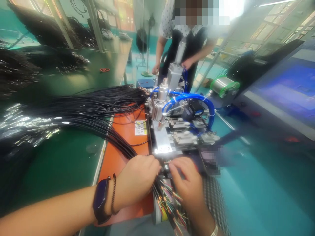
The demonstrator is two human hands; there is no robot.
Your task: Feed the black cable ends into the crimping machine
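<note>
My left hand (137,178), with a dark watch and bead bracelet on the wrist, is curled around a thick bundle of black cables (98,121) at the front edge of a small machine (172,127). My right hand (188,183) pinches a small dark connector (166,168) right beside the left fingers. Below both hands the cable ends fan out into coloured wires (169,205). The cables sweep left across an orange mat (125,144).
The machine carries blue air hoses (194,98) and metal cylinders. A green bench (61,160) lies to the left. Another person (184,42) stands behind the machine, hands at its rear. A solder spool (225,86) and a screen (290,88) are on the right.
</note>
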